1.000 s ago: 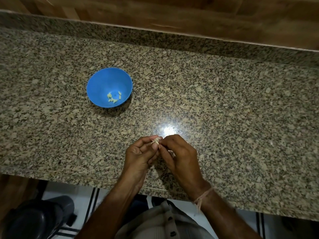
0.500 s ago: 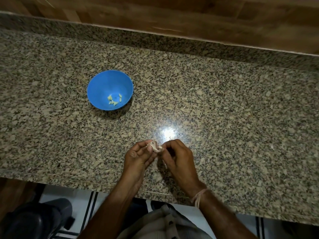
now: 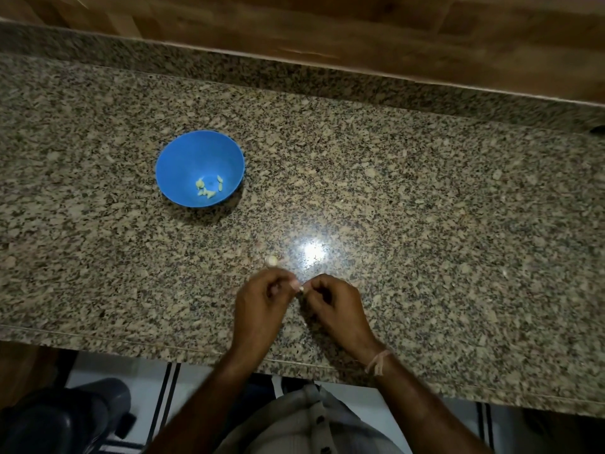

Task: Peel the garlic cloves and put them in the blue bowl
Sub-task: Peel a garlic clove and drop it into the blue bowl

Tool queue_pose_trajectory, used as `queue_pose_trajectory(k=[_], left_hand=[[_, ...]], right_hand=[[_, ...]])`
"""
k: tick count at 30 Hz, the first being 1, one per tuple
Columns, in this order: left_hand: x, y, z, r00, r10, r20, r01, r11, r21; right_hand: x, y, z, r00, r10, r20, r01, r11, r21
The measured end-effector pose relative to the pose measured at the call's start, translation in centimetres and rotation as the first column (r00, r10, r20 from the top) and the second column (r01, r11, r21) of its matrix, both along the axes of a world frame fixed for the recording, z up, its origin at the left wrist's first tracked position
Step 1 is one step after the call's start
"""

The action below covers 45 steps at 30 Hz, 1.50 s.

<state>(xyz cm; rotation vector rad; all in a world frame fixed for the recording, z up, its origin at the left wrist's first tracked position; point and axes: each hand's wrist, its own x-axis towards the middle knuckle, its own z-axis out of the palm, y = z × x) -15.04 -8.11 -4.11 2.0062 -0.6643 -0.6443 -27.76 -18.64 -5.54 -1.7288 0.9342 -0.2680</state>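
Note:
A blue bowl stands on the granite counter at the left, with several pale peeled cloves in its bottom. Near the counter's front edge my left hand and my right hand meet fingertip to fingertip. Between them they pinch a small pale garlic clove, mostly hidden by the fingers. A small pale piece, clove or skin, lies on the counter just beyond my left hand.
The speckled granite counter runs the full width, backed by a low granite upstand and a wooden wall. A bright light reflection shines just beyond my hands. Below the front edge are a dark object at the left and my clothing.
Both hands stayed together near the front edge and their fingers curled tighter round the clove. A small pale piece now lies on the counter beyond my left hand.

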Motion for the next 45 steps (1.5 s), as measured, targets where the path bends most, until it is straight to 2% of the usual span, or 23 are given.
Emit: queue_pose_trajectory(k=[2,4,6,10,14,16,18,20,22,26,35,38,40,42,45], left_hand=[[-1.3,0.5,-0.1,0.983,0.020,-0.184,-0.023,1.000,-0.011],[-1.5,0.8,-0.6,0.967,0.080,-0.242,-0.085,0.996,-0.007],[-1.6,1.1,-1.0,0.963,0.088,-0.255,-0.088,0.996,0.010],[-1.5,1.4,-1.8,0.951,0.101,-0.292,-0.093,0.995,0.044],[-1.4,1.5,-2.0,0.953,0.101,-0.286,-0.093,0.995,0.041],[-1.1,2.0,-1.9,0.969,0.098,-0.228,-0.090,0.995,0.043],[-0.5,3.0,-2.2,0.996,0.083,-0.039,-0.079,0.993,0.091],[0.2,4.0,-2.6,0.990,-0.013,0.141,-0.013,0.983,0.183],[0.5,4.5,-2.9,0.967,-0.112,0.230,0.054,0.968,0.246],[0.7,4.3,-2.9,0.965,-0.127,0.229,0.063,0.961,0.270],[1.0,4.6,-2.8,0.961,-0.167,0.221,0.107,0.960,0.259],[1.1,4.7,-2.8,0.965,-0.162,0.208,0.104,0.959,0.262],[1.1,4.5,-2.8,0.972,-0.151,0.178,0.110,0.969,0.221],[1.2,4.2,-2.8,0.993,-0.116,0.006,0.114,0.988,0.105],[1.2,4.1,-2.1,0.969,-0.111,-0.219,0.113,0.994,-0.004]], right_hand=[[0.0,0.2,0.0,1.000,-0.013,0.011,0.012,0.997,0.071],[-0.1,0.5,-0.2,1.000,-0.010,0.003,0.010,0.996,0.092],[-0.3,0.9,-0.1,1.000,-0.020,0.013,0.018,0.993,0.119],[-0.4,1.6,0.5,0.979,-0.154,0.135,0.090,0.916,0.392],[-0.3,1.7,0.2,0.977,-0.167,0.130,0.095,0.893,0.440],[-0.4,1.6,0.0,0.988,-0.128,0.087,0.090,0.932,0.351],[-0.4,1.4,-0.6,0.998,-0.060,0.015,0.057,0.985,0.163],[-0.2,1.4,-1.0,0.998,0.015,-0.062,-0.015,1.000,-0.006],[0.3,1.5,-1.1,0.990,0.059,-0.125,-0.075,0.990,-0.122],[0.5,1.8,-1.3,0.981,0.050,-0.187,-0.087,0.976,-0.198],[0.8,3.4,-0.9,0.980,-0.015,-0.198,-0.053,0.941,-0.334],[0.9,3.8,-0.9,0.973,-0.050,-0.226,-0.029,0.942,-0.334],[0.8,4.0,-0.6,0.977,-0.095,-0.192,0.043,0.965,-0.258],[0.5,4.3,0.1,0.980,-0.189,-0.068,0.188,0.982,-0.015],[0.3,5.2,1.3,0.949,-0.304,0.077,0.269,0.914,0.303]])
